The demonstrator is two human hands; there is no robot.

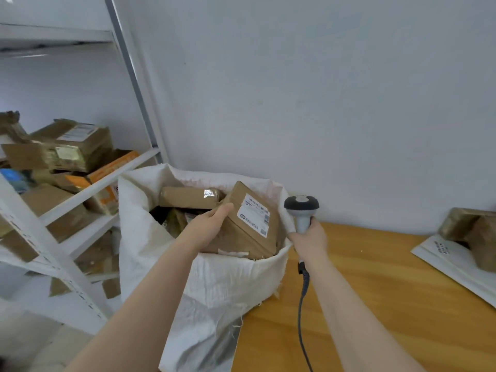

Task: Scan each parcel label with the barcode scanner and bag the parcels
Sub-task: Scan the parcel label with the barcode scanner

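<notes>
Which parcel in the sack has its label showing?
The brown box held by the left hand; the taped parcel behind it shows no label.

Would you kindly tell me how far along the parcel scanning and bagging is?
Done: a taped parcel and others lie in the white sack. In hand: the left hand holds a labelled box at the sack's mouth, while the right hand grips the barcode scanner. Left: brown parcels wait on the table at right; the shelf parcels may also remain.

Tilted labelled parcel (249,224) inside white sack (214,277).
</notes>
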